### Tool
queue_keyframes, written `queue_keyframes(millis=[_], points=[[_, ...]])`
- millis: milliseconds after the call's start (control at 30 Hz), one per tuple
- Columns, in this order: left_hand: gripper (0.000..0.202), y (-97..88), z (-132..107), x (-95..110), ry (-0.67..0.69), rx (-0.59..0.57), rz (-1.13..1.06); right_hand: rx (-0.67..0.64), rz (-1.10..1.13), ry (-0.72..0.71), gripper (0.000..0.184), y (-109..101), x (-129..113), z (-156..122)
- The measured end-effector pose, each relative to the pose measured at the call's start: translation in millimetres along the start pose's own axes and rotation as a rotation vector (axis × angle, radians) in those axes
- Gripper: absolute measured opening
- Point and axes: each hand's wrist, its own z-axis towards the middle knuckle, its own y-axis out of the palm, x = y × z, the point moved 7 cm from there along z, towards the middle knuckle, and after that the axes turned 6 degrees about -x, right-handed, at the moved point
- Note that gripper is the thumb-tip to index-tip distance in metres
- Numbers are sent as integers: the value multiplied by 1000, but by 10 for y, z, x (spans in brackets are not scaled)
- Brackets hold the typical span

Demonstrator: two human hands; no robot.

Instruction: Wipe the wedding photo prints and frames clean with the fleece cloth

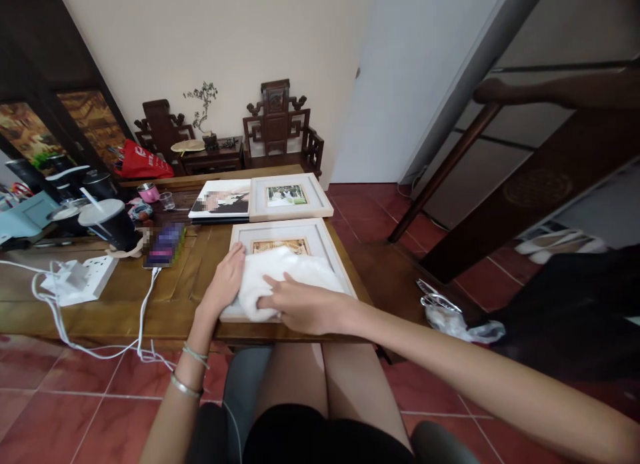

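Note:
A picture frame (324,232) with a pale wooden edge lies flat at the table's near right corner. Across its lower half spreads a white cloth (310,261), covering part of the picture inside. My right hand (295,303) presses on this cloth, thumb and fingers curled into its folds. At the left edge of the frame rests my left hand (227,277), its fingers closed along the side and touching the cloth's edge. Just behind lies a second picture frame (257,197), with a photo print (227,196) on a dark flat thing to its left.
On the wooden table (195,291) to the left are a charging phone (164,245), a power strip (95,277) with trailing white cables, and a dark cup (115,227) with a straw. Carved chairs (277,127) stand against the wall. A plastic bag (450,321) lies at lower right.

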Motion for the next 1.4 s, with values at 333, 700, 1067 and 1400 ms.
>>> queue_keyframes(millis=[333,700,1067,1400], points=[[40,81,31,-68,56,47,128,-123,35,221,47,79,348,-718],[42,43,36,-103,42,-1,135,45,-64,19,36,40,-80,-100],[44,84,62,-99,114,-27,183,89,14,312,51,220,609,-905],[46,73,54,-118,111,-20,162,329,-206,409,47,-88,1496,-204]])
